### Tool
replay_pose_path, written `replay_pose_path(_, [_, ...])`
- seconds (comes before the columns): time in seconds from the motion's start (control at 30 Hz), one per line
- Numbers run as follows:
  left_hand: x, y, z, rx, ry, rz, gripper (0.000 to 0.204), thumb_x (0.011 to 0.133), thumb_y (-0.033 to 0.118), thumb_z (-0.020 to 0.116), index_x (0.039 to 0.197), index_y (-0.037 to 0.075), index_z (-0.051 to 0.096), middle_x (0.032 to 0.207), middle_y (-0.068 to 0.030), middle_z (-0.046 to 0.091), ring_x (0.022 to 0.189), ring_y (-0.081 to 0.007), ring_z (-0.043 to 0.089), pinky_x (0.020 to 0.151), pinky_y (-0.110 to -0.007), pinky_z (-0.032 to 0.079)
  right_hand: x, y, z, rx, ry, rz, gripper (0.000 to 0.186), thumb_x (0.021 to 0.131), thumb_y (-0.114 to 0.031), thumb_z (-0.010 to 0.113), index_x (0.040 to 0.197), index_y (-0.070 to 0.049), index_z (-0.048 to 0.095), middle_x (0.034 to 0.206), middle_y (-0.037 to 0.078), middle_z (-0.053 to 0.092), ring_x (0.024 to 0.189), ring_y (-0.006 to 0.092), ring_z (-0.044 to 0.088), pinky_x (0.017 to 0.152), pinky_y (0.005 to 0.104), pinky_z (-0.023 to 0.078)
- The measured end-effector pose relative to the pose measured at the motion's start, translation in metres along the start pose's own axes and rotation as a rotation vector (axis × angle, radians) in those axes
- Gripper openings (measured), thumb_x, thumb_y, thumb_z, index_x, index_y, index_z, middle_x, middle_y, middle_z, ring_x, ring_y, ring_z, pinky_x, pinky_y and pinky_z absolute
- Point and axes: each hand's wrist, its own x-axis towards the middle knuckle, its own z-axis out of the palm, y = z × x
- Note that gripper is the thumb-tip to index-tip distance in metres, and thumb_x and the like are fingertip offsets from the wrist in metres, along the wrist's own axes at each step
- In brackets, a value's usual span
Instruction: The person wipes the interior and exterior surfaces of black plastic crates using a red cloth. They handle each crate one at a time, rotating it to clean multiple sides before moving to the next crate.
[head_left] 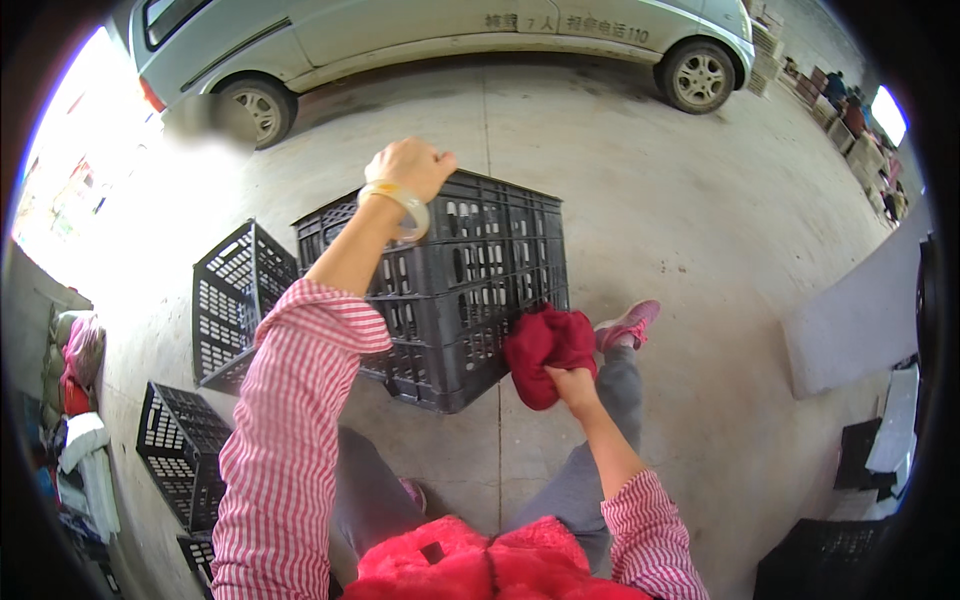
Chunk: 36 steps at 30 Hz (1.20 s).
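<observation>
Left hand (412, 165) closed in a fist over the far top rim of the stack of black crates (462, 290), fingers curled down behind the edge, a pale bangle (398, 203) sitting on the wrist. Arm reaching forward across the stack in a red-and-white striped sleeve (285, 430).

Right hand (572, 382) closed tight around a bunched red cloth (545, 350), gripping it from below (fingers mostly buried in the folds). Cloth held just beside the near right corner of the crates, touching or nearly touching the lowest one; cannot tell which.

Stack standing on the concrete floor (680, 220), several slotted plastic crates nested one on another, seen corner-on, at the middle of the view, directly ahead of the legs. One foot in a pink shoe (628, 325) planted just right of the stack, beyond the cloth. Grey trousers and a fluffy red garment (470, 565) at the lower edge.

To the left, a single black crate (232, 300) tipped on its side, near the stack but apart from it. Another black crate (178, 450) further left and nearer, also on the floor. A heap of clothes or bags (78, 400) along the left rim.

A silver-grey car (440, 35) parked across the top, well apart from the stack, both wheels on this side showing. Stacked boxes and some people (850, 110) far off at the upper right (too small to make out more).
</observation>
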Motion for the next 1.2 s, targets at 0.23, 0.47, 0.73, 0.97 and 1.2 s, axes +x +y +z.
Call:
replay_pose_path(0.23, [0.0,0.009,-0.007,0.027,-0.108,-0.142,0.044,0.081,0.043,0.05,0.086,0.004,0.07,0.093,-0.0214,0.065,0.092,-0.0354,0.062,0.082,-0.042,0.048,-0.008,-0.092,-0.002,0.332,-0.128,-0.145,0.04,0.073,-0.003,0.066,0.111,0.004,0.057,0.107,0.012,0.062,0.098,0.0197,0.059,0.085,0.0334,0.047])
replay_pose_path(0.47, [0.002,-0.004,-0.01,-0.021,-0.27,0.069,0.043,0.082,0.037,0.048,0.099,0.002,0.066,0.106,-0.0232,0.062,0.101,-0.0393,0.059,0.087,-0.043,0.046,-0.036,-0.209,0.044,-0.014,-0.122,-0.68,0.047,0.075,-0.016,0.067,0.117,0.0,0.052,0.11,0.014,0.06,0.101,0.0265,0.058,0.085,0.0372,0.046])
replay_pose_path(0.73, [0.008,-0.024,0.004,-0.081,-0.184,-0.165,0.037,0.083,0.031,0.046,0.106,0.008,0.063,0.108,-0.021,0.061,0.105,-0.0382,0.055,0.092,-0.043,0.042,-0.031,-0.157,0.029,-0.971,0.0,-0.932,0.056,0.068,-0.02,0.073,0.118,-0.005,0.053,0.119,0.017,0.055,0.112,0.0349,0.05,0.092,0.042,0.041])
replay_pose_path(0.97, [-0.009,-0.027,-0.004,-0.024,-0.144,-0.095,0.042,0.088,0.035,0.041,0.121,0.011,0.053,0.137,-0.0225,0.038,0.121,-0.04,0.043,0.099,-0.045,0.039,-0.02,-0.158,-0.023,-0.667,0.121,-0.904,0.036,0.072,-0.016,0.067,0.106,-0.005,0.059,0.107,0.014,0.062,0.102,0.0322,0.056,0.087,0.0393,0.043])
replay_pose_path(1.2, [-0.034,-0.021,-0.005,-0.265,0.015,0.04,0.029,0.083,0.027,0.051,0.101,0.008,0.064,0.121,-0.022,0.052,0.123,-0.034,0.042,0.098,-0.041,0.039,0.01,-0.218,0.029,-0.439,0.228,-0.807,0.039,0.072,-0.022,0.07,0.106,-0.004,0.061,0.108,0.013,0.063,0.103,0.0313,0.057,0.088,0.0375,0.043])
